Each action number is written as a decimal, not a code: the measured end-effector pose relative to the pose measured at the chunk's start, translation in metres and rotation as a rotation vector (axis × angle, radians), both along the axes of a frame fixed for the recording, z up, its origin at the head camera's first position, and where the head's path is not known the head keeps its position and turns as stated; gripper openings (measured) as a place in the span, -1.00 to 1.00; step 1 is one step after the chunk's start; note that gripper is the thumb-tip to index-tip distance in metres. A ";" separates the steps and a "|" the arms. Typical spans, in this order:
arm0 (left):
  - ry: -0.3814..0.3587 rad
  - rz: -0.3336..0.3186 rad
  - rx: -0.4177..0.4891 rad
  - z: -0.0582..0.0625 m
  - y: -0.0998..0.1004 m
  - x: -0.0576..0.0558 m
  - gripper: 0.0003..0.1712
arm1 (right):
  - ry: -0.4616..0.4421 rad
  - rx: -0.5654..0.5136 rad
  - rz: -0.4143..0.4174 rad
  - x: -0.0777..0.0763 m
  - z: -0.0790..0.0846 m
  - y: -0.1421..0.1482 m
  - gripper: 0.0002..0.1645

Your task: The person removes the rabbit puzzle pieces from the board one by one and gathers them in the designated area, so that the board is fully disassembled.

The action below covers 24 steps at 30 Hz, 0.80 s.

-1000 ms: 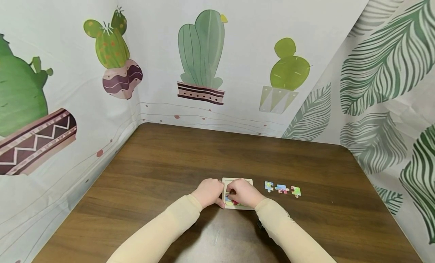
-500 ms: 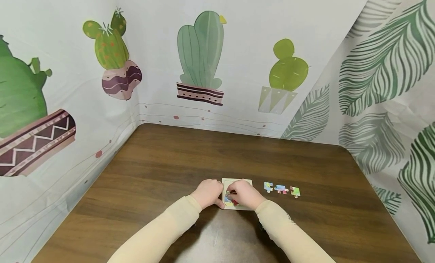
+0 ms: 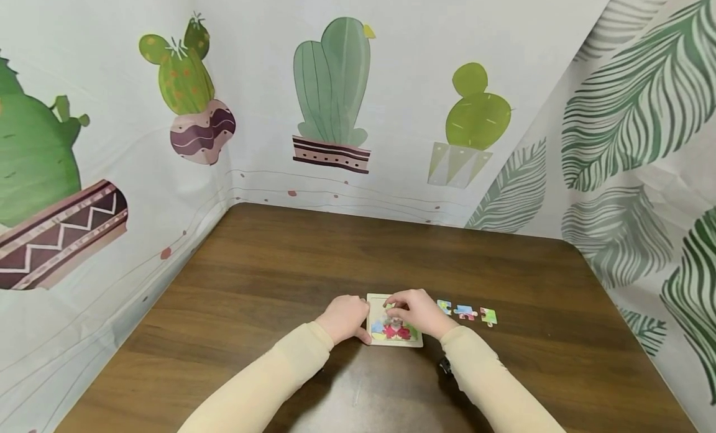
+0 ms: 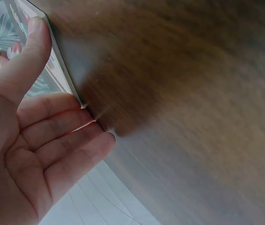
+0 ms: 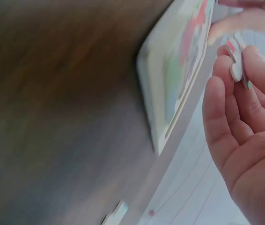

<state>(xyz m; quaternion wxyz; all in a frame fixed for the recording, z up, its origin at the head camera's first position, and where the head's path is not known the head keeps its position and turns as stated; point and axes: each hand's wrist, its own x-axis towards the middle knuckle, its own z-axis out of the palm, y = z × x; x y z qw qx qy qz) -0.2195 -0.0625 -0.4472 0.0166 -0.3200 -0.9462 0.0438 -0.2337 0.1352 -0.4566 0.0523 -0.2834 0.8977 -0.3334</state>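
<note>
A pale-rimmed jigsaw board (image 3: 391, 343) lies on the table, its lower part showing a red, green and blue picture. My left hand (image 3: 344, 318) rests along the board's left edge. In the left wrist view its thumb (image 4: 38, 40) touches the rim, and the fingers reach out fairly straight to the far end of that side. Over the board's upper right is my right hand (image 3: 421, 312). Between its thumb and fingers it pinches a jigsaw piece (image 5: 236, 63), seen nearly edge-on in the right wrist view.
Three loose jigsaw pieces lie in a row right of the board: a blue-green one (image 3: 444, 307), a blue-red one (image 3: 464, 312) and a green one (image 3: 488, 315). The brown wooden table (image 3: 268, 253) meets a cactus-printed cloth (image 3: 252, 97) behind.
My right hand has come up and to the right from the board's middle, uncovering more of the picture. The left hand stays at the left edge, and the loose pieces have not moved.
</note>
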 end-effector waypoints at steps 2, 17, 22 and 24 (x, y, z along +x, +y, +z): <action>-0.006 -0.001 -0.003 0.000 0.001 0.000 -0.42 | 0.020 0.011 -0.007 -0.001 0.001 0.008 -0.85; -0.016 -0.004 -0.012 -0.001 0.001 0.000 -0.41 | -0.034 0.022 -0.109 0.001 0.000 0.058 -0.92; -0.020 -0.006 -0.014 -0.001 0.001 -0.001 -0.40 | -0.047 0.035 -0.074 0.002 -0.004 0.074 -0.94; -0.018 -0.007 -0.015 -0.002 0.001 -0.002 -0.40 | -0.055 0.049 -0.070 0.003 -0.006 0.079 -0.96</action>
